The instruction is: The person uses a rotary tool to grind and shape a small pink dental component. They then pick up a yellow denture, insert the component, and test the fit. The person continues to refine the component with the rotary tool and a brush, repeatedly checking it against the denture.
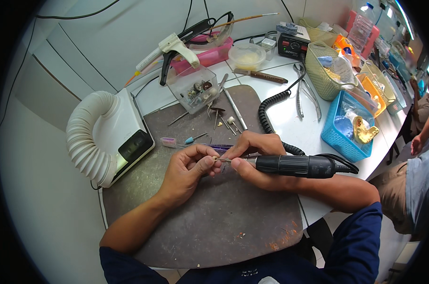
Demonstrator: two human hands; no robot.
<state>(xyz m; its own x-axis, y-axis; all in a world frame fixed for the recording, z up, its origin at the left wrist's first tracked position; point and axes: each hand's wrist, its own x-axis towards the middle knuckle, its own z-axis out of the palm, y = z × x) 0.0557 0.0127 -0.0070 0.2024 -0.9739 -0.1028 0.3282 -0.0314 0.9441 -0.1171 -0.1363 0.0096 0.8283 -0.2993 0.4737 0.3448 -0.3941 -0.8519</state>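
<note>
My right hand (256,144) grips a black rotary handpiece (297,165), which lies nearly level with its metal nose toward the left. My left hand (186,169) is closed in a pinch on a tiny yellowish piece (215,157), possibly a dental crown; its kind is too small to be sure of. The handpiece's thin tip reaches that piece, and the fingertips of both hands almost meet. Beneath them is a worn dark board (200,217). Just beyond the fingers lie a purple tool (214,146), a pink-bristled brush (168,141) and a blue-headed bur (191,140).
A white suction unit with a ribbed hose (77,146) stands left. Farther back are a clear box of burs (195,90), a wooden-handled knife (262,75) and pliers (305,94). A coiled cord (266,113) runs to a control box (292,46). A blue basket (340,135) and another person (415,184) are right.
</note>
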